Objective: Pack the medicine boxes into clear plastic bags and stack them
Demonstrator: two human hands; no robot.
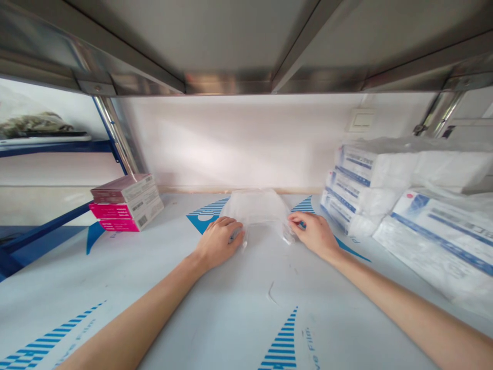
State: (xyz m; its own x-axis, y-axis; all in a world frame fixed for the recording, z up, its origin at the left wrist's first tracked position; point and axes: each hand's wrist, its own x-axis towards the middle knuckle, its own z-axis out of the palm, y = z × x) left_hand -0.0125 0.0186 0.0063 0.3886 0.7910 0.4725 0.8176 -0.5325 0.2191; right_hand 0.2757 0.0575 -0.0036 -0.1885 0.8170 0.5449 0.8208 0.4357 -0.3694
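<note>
A clear plastic bag point(260, 205) with two handle strips lies flat on the film-covered shelf, its body toward the wall. My left hand point(221, 237) rests at its left handle, fingers curled and closed on the thin plastic; the exact grip is partly hidden. At the other handle, my right hand point(314, 232) pinches the film between thumb and fingertips. Both handle ends point toward me. A thin bent whitish strand point(272, 294) lies on the film in front of the bag.
Pink and white boxes point(127, 203) are stacked at the left. Plastic-wrapped white packs with blue stripes point(354, 185) are piled at the right. A metal shelf point(231, 46) hangs low overhead. Behind stands a white wall point(231, 139) with a switch point(362, 119).
</note>
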